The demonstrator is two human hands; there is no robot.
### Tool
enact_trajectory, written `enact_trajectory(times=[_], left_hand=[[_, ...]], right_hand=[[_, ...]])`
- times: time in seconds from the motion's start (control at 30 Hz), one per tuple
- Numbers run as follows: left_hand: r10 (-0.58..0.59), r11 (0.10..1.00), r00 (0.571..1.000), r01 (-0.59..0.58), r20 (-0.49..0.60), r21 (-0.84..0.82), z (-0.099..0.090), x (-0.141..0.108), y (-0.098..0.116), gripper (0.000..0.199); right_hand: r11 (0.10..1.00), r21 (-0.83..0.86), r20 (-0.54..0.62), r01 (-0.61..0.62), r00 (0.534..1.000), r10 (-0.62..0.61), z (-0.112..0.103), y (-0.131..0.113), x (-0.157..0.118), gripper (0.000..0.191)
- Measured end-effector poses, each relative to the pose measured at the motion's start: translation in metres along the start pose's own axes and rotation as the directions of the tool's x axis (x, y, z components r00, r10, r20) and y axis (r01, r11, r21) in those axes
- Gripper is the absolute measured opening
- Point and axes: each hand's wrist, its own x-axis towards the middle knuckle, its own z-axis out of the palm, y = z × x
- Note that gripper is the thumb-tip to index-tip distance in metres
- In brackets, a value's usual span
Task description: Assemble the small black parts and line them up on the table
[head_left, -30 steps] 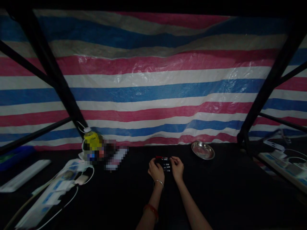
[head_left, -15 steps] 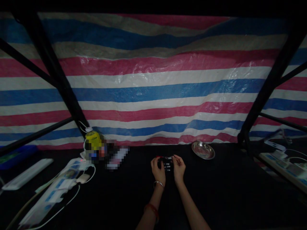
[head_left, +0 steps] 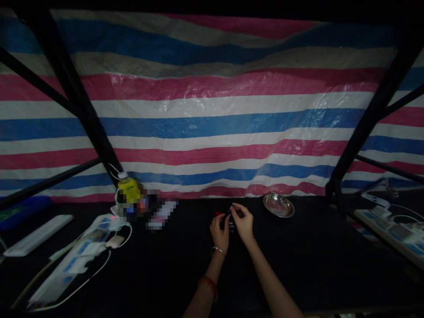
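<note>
Near the middle of the black table, my left hand [head_left: 219, 232] is closed on a small black battery holder, mostly hidden by the fingers and dark against the tabletop. Several silvery cylinders that look like batteries [head_left: 231, 227] show beside the left thumb. A bit of red [head_left: 217, 213] shows above the left fingertips. My right hand [head_left: 244, 221] has its thumb and fingers pinched together just above the holder, close to the left fingertips. What it pinches is too small and dark to make out.
A round metal dish [head_left: 278, 205] lies right of my hands. On the left are a yellow-labelled bottle [head_left: 129, 189], a blurred-out flat item [head_left: 162, 214], a power strip with cables [head_left: 74, 260] and a white bar [head_left: 39, 235]. Another power strip [head_left: 394, 234] is at right. A striped sheet [head_left: 218, 128] hangs behind.
My right hand has moved up and left from the holder's right edge to pinch above it, nearer the left fingertips. The left hand keeps its hold, with its fingers shifted slightly.
</note>
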Motion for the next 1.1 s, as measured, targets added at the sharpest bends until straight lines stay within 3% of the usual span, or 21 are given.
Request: enact_trajectory(times=[0.23,0.4,0.6,0.83,1.1], left_hand=[[-0.052,0.999,0.999,0.052,-0.005,-0.006,0.001,0.006,-0.007,0.028],[-0.062,0.998,0.998,0.061,0.029,0.032,-0.009,0.012,-0.015,0.027],[-0.200,0.958,0.977,0.179,0.076,0.224,-0.023,0.026,-0.030,0.024],[-0.281,0.900,0.950,0.212,0.137,0.381,-0.025,0.035,-0.036,0.024],[-0.292,0.877,0.949,0.217,0.118,0.428,-0.023,0.032,-0.044,0.025]], right_hand=[[0.994,0.067,0.094,-0.088,0.992,0.082,-0.016,-0.003,0.015,0.024],[0.988,0.093,0.198,-0.127,0.974,0.107,-0.029,0.013,0.015,0.025],[0.972,-0.208,0.158,0.107,0.985,-0.075,-0.033,0.042,0.011,0.012],[0.888,-0.441,0.133,0.133,0.988,-0.082,-0.025,0.074,0.007,0.012],[0.824,-0.542,0.177,0.164,0.981,-0.079,-0.025,0.091,0.003,0.013]])
